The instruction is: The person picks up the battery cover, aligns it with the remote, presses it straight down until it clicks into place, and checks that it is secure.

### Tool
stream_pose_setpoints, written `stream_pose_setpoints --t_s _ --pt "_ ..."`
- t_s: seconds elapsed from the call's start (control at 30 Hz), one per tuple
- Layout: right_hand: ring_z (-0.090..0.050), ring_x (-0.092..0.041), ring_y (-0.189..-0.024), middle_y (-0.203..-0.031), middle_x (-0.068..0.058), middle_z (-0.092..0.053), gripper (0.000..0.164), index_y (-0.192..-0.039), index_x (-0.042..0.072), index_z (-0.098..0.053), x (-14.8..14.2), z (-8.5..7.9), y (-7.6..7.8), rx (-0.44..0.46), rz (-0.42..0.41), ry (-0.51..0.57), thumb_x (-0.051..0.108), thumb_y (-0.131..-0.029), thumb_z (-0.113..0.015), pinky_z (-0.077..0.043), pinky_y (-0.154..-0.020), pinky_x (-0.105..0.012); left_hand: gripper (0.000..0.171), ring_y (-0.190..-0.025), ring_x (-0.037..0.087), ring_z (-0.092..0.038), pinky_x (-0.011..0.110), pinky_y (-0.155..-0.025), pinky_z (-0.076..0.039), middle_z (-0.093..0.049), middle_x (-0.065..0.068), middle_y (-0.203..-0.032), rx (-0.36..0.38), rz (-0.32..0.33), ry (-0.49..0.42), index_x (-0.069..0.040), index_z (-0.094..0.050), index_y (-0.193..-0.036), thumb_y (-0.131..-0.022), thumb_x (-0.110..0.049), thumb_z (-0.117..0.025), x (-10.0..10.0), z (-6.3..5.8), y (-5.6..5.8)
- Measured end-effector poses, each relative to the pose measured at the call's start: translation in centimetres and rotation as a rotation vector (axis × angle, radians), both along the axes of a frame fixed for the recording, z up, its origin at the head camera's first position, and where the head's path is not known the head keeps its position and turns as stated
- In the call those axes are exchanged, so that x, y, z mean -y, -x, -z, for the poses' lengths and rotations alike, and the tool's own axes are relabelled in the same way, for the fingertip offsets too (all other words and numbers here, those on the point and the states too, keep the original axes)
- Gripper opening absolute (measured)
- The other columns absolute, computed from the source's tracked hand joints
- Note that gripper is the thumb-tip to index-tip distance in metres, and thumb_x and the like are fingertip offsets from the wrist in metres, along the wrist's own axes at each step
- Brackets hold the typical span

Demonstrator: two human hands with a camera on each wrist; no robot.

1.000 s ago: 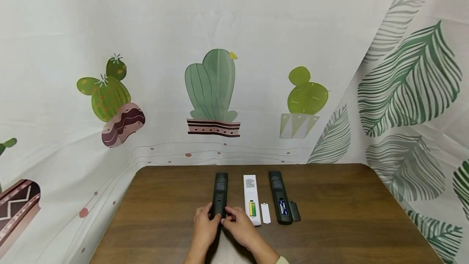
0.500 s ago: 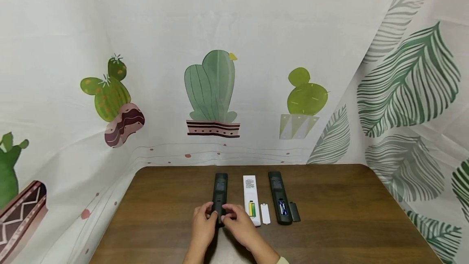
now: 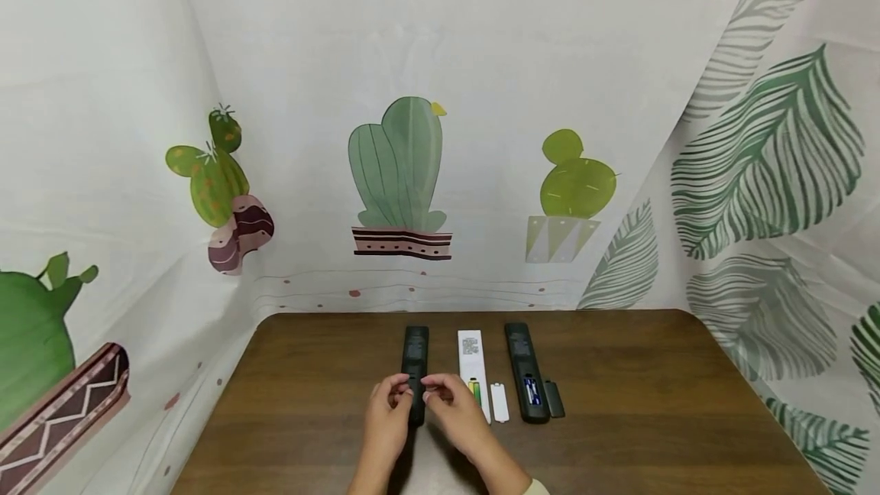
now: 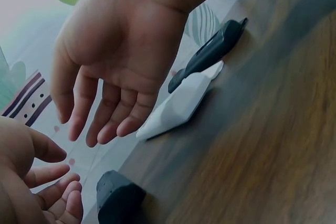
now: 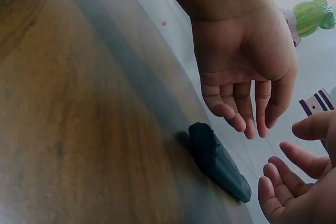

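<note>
A black remote control (image 3: 415, 354) lies back side up on the table, with its near end between my hands. My left hand (image 3: 386, 422) is at its left side and my right hand (image 3: 459, 415) at its right, both raised with fingers loosely bent. In the left wrist view nothing is between the fingers, and this remote (image 4: 119, 198) sits below them. A white remote (image 3: 471, 357) lies to the right, its green and yellow batteries (image 3: 476, 389) partly hidden by my right hand. The white battery cover (image 3: 499, 403) lies beside it.
Farther right lies a second black remote (image 3: 520, 350), its battery bay open with blue batteries (image 3: 532, 390) inside. Its black cover (image 3: 554, 399) rests next to it. A printed cloth (image 3: 481, 174) hangs behind the brown wooden table (image 3: 639, 403).
Both hands have come away from the near end of the left black remote and risen slightly. The right hand now overlaps the white remote's batteries. The remotes stay in place.
</note>
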State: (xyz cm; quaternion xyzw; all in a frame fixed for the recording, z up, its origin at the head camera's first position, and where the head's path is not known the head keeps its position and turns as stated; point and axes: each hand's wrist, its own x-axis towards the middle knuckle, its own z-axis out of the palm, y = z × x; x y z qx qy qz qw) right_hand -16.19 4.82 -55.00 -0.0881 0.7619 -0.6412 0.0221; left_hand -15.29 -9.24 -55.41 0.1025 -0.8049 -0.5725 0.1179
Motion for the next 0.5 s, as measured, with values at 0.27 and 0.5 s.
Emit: stream_pose_setpoints --t_s 0.27,0.5 --pt "-0.060 -0.017 -0.099 -0.118 -0.016 -0.061 0.026 -0.121 0.001 -0.066 -0.7 -0.5 0.4 -0.027 0.013 -0.029 0.008 -0.096 -0.063 -0.048 -0.082 -0.020 0.028 -0.092 0.018 -0.063 0.021 -0.075 -0.050 -0.068 0.012 -0.107 -0.004 0.029 -0.042 0.000 -0.067 -0.116 -0.089 -0.001 -0.064 -0.8 -0.4 -0.2" --pt "-0.058 -0.018 -0.104 -0.121 -0.017 -0.060 0.030 -0.125 0.002 -0.066 -2.0 -1.2 0.8 -0.020 0.036 -0.024 0.010 -0.096 -0.064 -0.049 -0.084 -0.021 0.032 -0.099 0.020 -0.063 0.024 -0.080 -0.051 -0.068 0.013 -0.112 0.018 0.108 -0.031 0.000 -0.064 -0.122 -0.091 -0.005 -0.063 -0.9 -0.6 0.1"
